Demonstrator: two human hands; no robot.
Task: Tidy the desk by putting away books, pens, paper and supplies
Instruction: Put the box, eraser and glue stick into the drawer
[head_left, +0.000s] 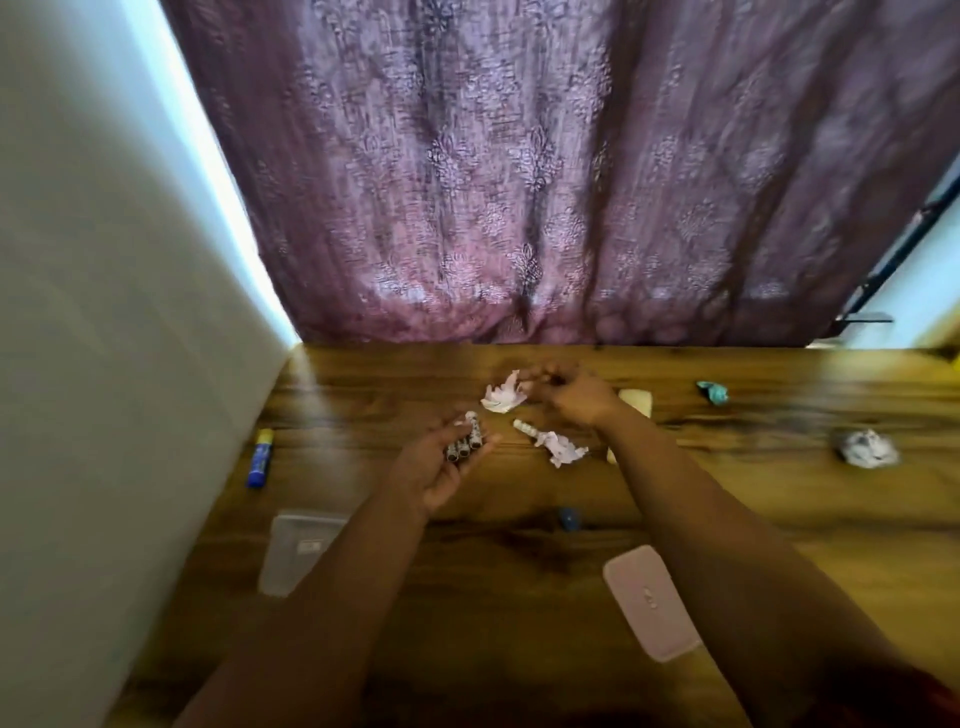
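Head cam view, pretty blurry, so no writing on anything is readable, not even the label patch on the clear lid.

The left hand (441, 462) sits palm up over the wooden desk (779, 519), fingers curled loosely around a bundle of small cylinders (464, 441) with dark ends. I count about three, maybe four, can't be sure; they look like little markers or batteries. One more loose cylinder (525, 429) lies on the desk just right of that hand, touching a crumpled white paper (562, 448).

The right hand (569, 397) reaches further back, fingers bent and pinching the edge of a second crumpled white paper (501, 397). How tight that grip is, the blur hides.

Paper count: those two white wads in the middle, a third white wad with dark print (868, 448) off to the right, and a small teal crumple (712, 392) near the back right. So four scrunched bits total.

Other stuff: one blue glue stick with a yellow cap (261, 457) lying by the left wall, one clear plastic lid (296, 551) partly under the left forearm, one pink flat lid or case (649, 603) beside the right forearm, a small blue thing (569, 518) between the arms, and a pale cream block (638, 401) just behind the right wrist.

A purple patterned curtain (545, 182) hangs behind the desk.
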